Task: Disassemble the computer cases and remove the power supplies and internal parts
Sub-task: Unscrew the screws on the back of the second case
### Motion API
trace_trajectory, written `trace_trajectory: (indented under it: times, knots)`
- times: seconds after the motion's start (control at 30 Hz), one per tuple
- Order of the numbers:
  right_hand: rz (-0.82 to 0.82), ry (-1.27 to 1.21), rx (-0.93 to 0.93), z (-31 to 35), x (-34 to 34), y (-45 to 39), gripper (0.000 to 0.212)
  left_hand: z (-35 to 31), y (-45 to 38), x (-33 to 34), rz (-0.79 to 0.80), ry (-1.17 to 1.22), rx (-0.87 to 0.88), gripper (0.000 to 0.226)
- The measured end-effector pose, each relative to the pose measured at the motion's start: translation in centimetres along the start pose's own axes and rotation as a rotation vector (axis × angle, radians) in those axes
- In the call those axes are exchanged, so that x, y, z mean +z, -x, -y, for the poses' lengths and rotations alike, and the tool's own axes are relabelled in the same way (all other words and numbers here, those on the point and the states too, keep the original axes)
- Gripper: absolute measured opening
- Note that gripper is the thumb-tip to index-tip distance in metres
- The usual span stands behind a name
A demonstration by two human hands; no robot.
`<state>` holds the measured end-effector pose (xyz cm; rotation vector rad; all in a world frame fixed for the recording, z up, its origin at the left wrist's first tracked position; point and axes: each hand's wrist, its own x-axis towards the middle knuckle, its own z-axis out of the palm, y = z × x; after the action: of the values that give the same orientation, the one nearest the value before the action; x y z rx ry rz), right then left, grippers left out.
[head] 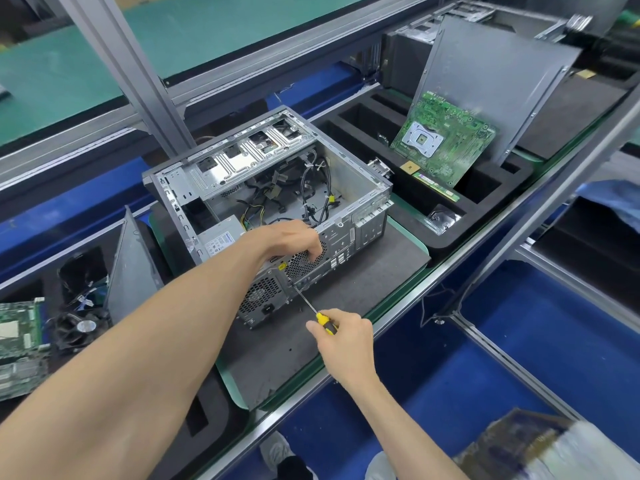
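Observation:
An open grey computer case (349, 174) lies on a dark foam mat (346, 306), its inside holding loose black cables (311, 188). The silver power supply (221, 240) sits in the near left corner of the case. My left hand (294, 240) grips the top edge of the rear panel, fingers curled over the fan grille. My right hand (343, 337) holds a screwdriver with a yellow and black handle (325, 322). Its shaft points up and left, and the tip touches the rear panel just below the grille.
A green motherboard (446, 136) leans on a grey side panel (491, 81) in a black foam tray (485, 188) at the right. Another side panel (131, 271), a fan (81, 327) and circuit boards (20, 341) lie left. Aluminium frame bars (540, 188) cross the bench.

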<state>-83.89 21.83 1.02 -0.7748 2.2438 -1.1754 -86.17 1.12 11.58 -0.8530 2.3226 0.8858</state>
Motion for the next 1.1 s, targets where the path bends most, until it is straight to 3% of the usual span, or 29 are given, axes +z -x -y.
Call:
trace_trajectory:
  times: [0.07, 0.13, 0.33, 0.43, 0.57, 0.7, 0.77, 0.87, 0.97, 1.07, 1.1]
  knots:
    - [0.138, -0.257, 0.26, 0.5, -0.4, -0.5, 0.039, 0.0, 0.1, 0.0, -0.003, 0.001, -0.003, 0.025]
    - [0.226, -0.361, 0.371, 0.7, -0.8, -0.6, 0.043, -0.1, 0.2, 0.0, -0.004, -0.003, -0.004, 0.024]
    - [0.087, -0.266, 0.248, 0.3, -0.6, 0.2, 0.025, -0.2, 0.4, 0.0, -0.01, 0.018, -0.019, 0.029]
    - [0.112, -0.202, 0.261, 0.2, -0.6, -0.1, 0.028, -0.4, 0.6, 0.0, -0.013, 0.02, -0.019, 0.03]
    - [0.163, -0.291, 0.282, 0.2, -0.7, -0.2, 0.037, -0.3, 0.5, 0.0, -0.009, 0.014, -0.014, 0.028]
    - [0.157, -0.343, 0.265, 0.0, -0.7, -0.1, 0.018, -0.2, 0.4, -0.1, -0.008, 0.012, -0.011, 0.028]
    - [0.161, -0.328, 0.271, 0.1, -0.8, -0.1, 0.027, -0.2, 0.5, 0.0, -0.008, 0.021, -0.01, 0.028]
    - [0.176, -0.346, 0.27, 0.1, -0.8, -0.3, 0.02, -0.2, 0.6, 0.0, -0.018, 0.034, -0.018, 0.03]
    - [0.172, -0.33, 0.277, 0.0, -0.9, -0.4, 0.035, -0.2, 0.5, 0.0, -0.02, 0.032, -0.029, 0.031]
    - [0.161, -0.336, 0.252, -0.3, -1.0, -0.3, 0.016, -0.2, 0.5, 0.0, -0.014, 0.022, -0.024, 0.034]
    - [0.165, -0.35, 0.256, -0.3, -1.0, -0.3, 0.02, -0.2, 0.5, 0.0, -0.01, 0.02, -0.018, 0.033]
